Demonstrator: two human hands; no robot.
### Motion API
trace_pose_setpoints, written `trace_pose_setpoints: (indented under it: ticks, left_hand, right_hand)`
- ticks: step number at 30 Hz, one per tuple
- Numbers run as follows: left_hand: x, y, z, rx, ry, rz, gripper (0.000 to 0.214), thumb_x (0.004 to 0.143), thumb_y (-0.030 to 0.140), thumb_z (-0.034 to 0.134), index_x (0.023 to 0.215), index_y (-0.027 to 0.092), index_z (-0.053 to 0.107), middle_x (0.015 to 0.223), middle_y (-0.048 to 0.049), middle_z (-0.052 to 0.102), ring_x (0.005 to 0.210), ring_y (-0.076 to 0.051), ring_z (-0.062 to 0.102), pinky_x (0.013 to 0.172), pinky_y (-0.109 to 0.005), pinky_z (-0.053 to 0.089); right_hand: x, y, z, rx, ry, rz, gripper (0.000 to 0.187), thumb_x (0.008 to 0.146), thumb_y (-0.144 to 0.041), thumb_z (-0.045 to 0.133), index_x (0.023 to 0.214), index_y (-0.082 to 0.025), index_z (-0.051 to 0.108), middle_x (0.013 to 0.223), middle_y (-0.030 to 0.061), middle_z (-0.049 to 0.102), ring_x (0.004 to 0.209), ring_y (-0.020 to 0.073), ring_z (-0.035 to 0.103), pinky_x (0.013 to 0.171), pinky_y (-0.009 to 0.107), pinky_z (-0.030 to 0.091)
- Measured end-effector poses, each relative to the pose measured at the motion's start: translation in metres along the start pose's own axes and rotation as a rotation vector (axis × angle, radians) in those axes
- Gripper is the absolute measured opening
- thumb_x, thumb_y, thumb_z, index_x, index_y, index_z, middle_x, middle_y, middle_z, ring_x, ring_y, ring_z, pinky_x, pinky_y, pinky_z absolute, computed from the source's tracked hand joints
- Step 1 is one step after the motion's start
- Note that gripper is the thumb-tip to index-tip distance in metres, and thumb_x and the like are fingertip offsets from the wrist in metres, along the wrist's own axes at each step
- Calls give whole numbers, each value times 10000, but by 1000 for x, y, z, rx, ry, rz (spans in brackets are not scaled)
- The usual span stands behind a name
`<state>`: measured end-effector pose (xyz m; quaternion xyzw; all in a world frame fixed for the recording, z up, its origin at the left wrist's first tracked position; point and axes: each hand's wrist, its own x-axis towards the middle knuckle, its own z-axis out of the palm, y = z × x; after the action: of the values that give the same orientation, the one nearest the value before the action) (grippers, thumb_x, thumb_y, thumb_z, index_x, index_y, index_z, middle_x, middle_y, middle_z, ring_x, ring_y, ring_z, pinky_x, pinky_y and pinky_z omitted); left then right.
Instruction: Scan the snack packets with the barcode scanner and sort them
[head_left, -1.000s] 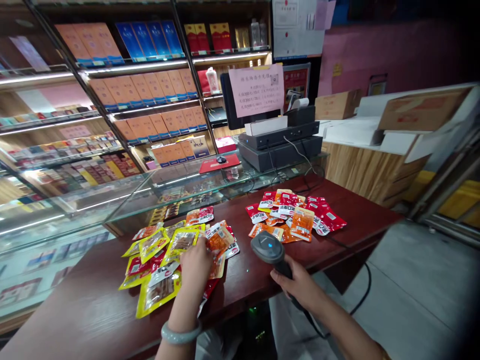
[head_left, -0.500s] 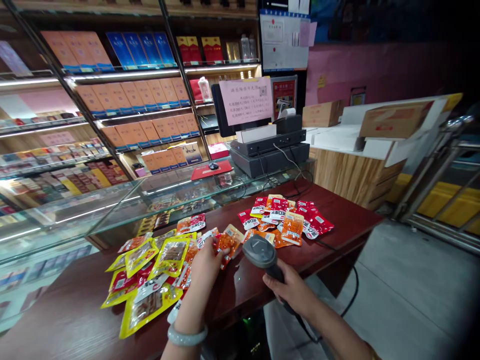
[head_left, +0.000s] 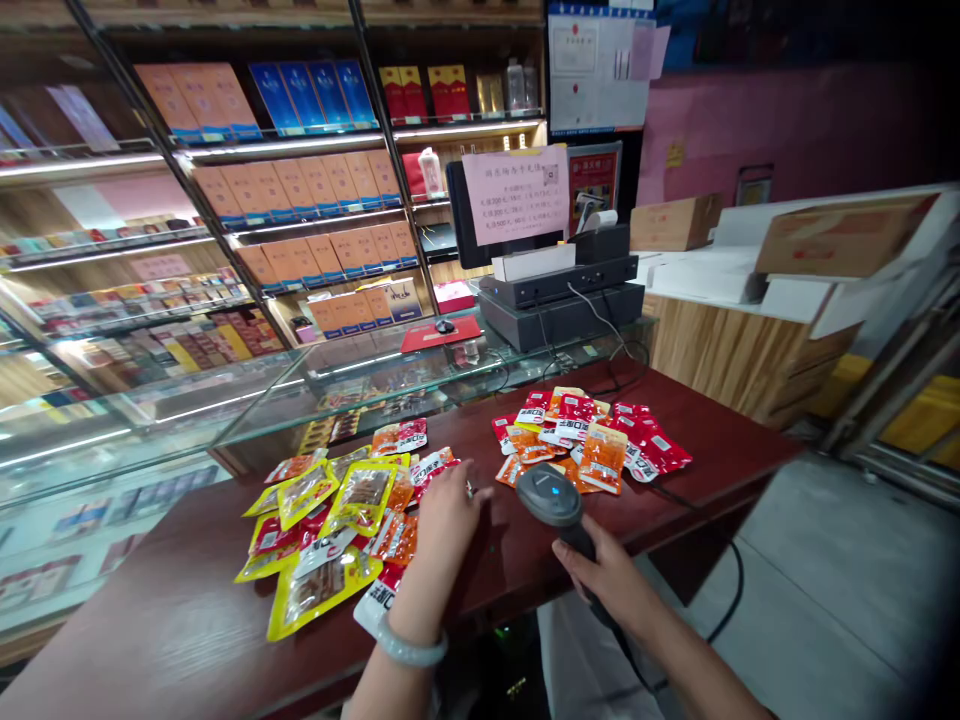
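Observation:
My right hand (head_left: 611, 580) grips the handle of a dark barcode scanner (head_left: 551, 495), whose head hangs over the dark red table (head_left: 172, 620). My left hand (head_left: 448, 512), with a pale bangle on the wrist, lies low over the table with its fingers stretched to the right and nothing in them. It sits between two heaps of snack packets. The left heap (head_left: 337, 520) is yellow, red and orange and touches the hand. The right heap (head_left: 592, 435) is red and orange and lies just beyond the scanner.
A glass display counter (head_left: 360, 375) runs behind the table. A black till (head_left: 559, 290) with a pink notice stands on it. Shelves of boxed goods (head_left: 300, 180) fill the back wall. Cardboard boxes (head_left: 840, 235) rest on a wooden counter at right. The scanner cable (head_left: 724, 600) hangs off the table's right edge.
My left hand lifted an orange packet from the left heap, carried it right past the scanner and let it go; it is now empty. The scanner hand barely moved.

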<state>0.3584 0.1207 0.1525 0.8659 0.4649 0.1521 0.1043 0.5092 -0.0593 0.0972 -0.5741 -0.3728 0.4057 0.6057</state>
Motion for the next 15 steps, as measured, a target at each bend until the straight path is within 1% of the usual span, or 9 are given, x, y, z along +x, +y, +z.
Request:
trace_pose_setpoints:
  ticks: [3, 5, 7, 9, 11, 15]
  left_hand:
    - [-15, -23, -14, 235, 8, -90, 574, 975, 403, 601, 1458, 93, 575, 1374, -226, 686, 1289, -353, 641, 1091, -439, 464]
    - [-19, -36, -17, 324, -5, -138, 563, 979, 415, 581, 1425, 72, 589, 1349, -236, 691, 1261, -358, 646, 1059, -432, 471]
    - [-19, -44, -17, 387, -18, -177, 578, 959, 480, 595, 1350, 56, 634, 1333, -249, 686, 1270, -387, 620, 1045, -448, 467]
    - [-16, -46, -16, 431, -32, -208, 661, 922, 586, 611, 1280, 33, 667, 1321, -272, 675, 1282, -431, 585, 1041, -480, 458]
    - [-13, -45, -14, 449, -53, -222, 733, 890, 652, 615, 1257, 21, 675, 1323, -287, 664, 1283, -457, 565, 1034, -500, 450]
    - [-7, -43, -11, 443, -95, -227, 789, 859, 681, 627, 1310, 34, 654, 1394, -297, 623, 1317, -463, 538, 1046, -517, 436]
  right_hand:
    - [2, 2, 3, 15, 8, 16, 515, 813, -657, 756, 1005, -209, 590, 598, -110, 436, 443, 84, 360, 430, 214, 320]
    - [2, 1, 6, 19, 6, 29, 514, 791, -661, 771, 973, -220, 578, 590, -112, 430, 438, 84, 361, 422, 211, 321]
    - [2, -1, 9, 11, -1, 27, 508, 787, -656, 776, 966, -223, 579, 579, -115, 421, 432, 82, 350, 417, 207, 315]
    - [2, -2, 11, -3, -8, 11, 482, 806, -636, 770, 967, -220, 586, 576, -115, 418, 441, 81, 349, 424, 204, 316]
    - [2, 0, 12, -5, -12, -3, 458, 827, -618, 760, 967, -218, 586, 586, -112, 419, 456, 84, 358, 431, 202, 323]
    - [2, 6, 11, 10, -18, -6, 445, 841, -614, 751, 962, -223, 576, 587, -118, 402, 451, 83, 349, 416, 200, 313]
